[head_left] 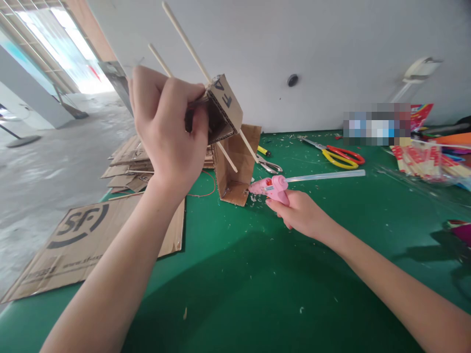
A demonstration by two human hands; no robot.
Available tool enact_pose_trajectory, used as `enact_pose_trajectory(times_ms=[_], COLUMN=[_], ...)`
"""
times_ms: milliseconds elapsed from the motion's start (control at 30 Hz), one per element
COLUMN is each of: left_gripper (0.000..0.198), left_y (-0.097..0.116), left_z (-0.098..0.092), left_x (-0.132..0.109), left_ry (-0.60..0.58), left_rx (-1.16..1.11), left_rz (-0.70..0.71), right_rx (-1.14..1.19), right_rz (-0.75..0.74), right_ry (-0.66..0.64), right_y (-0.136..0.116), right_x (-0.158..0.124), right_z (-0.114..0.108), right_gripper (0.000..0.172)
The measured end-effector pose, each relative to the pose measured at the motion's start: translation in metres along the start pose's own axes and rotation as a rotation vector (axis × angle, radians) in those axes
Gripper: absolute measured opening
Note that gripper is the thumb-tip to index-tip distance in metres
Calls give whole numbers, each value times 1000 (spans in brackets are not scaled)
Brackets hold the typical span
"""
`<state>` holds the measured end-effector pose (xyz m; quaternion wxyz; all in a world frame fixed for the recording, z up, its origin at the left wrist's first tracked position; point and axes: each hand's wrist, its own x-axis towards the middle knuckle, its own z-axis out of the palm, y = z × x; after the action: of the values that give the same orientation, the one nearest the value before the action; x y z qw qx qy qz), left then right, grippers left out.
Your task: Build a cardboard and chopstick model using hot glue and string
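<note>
My left hand (171,122) is closed on a small cardboard box (230,105), held tilted above the table. Two thin wooden sticks (187,44) run through this box and stick out at both ends. My right hand (298,211) grips a pink glue gun (270,187), with a long clear glue stick (327,175) coming out of its back. The nozzle is close to the lower right corner of an open cardboard piece (235,192) standing on the table; whether they touch I cannot tell. The held box hides part of that piece.
Flat cardboard (121,230) with printed letters lies at the left, stacked cardboard (127,157) behind it. Red-and-yellow-handled scissors (340,156), smaller metal scissors (270,165) and packaged sticks (419,159) lie toward the white wall (257,59). Scraps dot the green table (228,294).
</note>
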<state>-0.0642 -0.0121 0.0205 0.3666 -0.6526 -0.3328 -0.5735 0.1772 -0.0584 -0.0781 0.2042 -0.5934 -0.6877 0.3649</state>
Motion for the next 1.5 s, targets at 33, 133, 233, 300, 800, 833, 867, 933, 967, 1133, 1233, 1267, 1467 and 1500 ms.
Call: enact_pose_trajectory(times_ms=[33, 133, 233, 300, 800, 833, 867, 933, 967, 1133, 1233, 1267, 1467, 1500], left_gripper=[21, 21, 18, 18, 17, 16, 16, 15, 15, 13, 16, 19, 30, 29], left_y=[0, 1, 1, 0, 7, 8, 8, 9, 9, 8, 6, 6, 7, 7], left_z=[0, 0, 0, 0, 8, 8, 8, 8, 8, 16, 22, 24, 24, 24], left_x=[0, 0, 0, 0, -23, -24, -25, -27, -27, -35, -41, -43, -47, -47], left_ry=[-1, 22, 53, 56, -222, -247, -269, -293, -296, -245, -217, -217, -227, -222], left_rx=[1, 6, 4, 0, -104, -117, -128, -138, -133, -44, -28, -26, -23, -9], left_rz=[7, 64, 130, 163, 15, -3, -13, -16, -9, 123, 214, 236, 323, 336], right_rx=[2, -12, -28, -35, 41, 36, 24, -12, -28, 27, 127, 114, -287, -326], right_rz=[-1, -13, -25, -34, -57, -68, -81, -107, -112, -60, -12, -14, -65, -60], right_ry=[5, 0, -8, -18, 18, 17, 20, 43, 70, 365, 535, 565, 619, 589], right_y=[-1, -2, -2, -2, 3, 5, 6, 10, 12, 29, 45, 51, 79, 81], right_x=[-1, -2, -3, -4, 0, 2, 3, 5, 7, 25, 47, 56, 101, 105], right_z=[0, -1, -2, -2, -13, -15, -17, -23, -27, -48, -57, -59, -69, -71], right_gripper=[38, 40, 41, 41, 39, 39, 39, 37, 37, 36, 37, 37, 38, 40])
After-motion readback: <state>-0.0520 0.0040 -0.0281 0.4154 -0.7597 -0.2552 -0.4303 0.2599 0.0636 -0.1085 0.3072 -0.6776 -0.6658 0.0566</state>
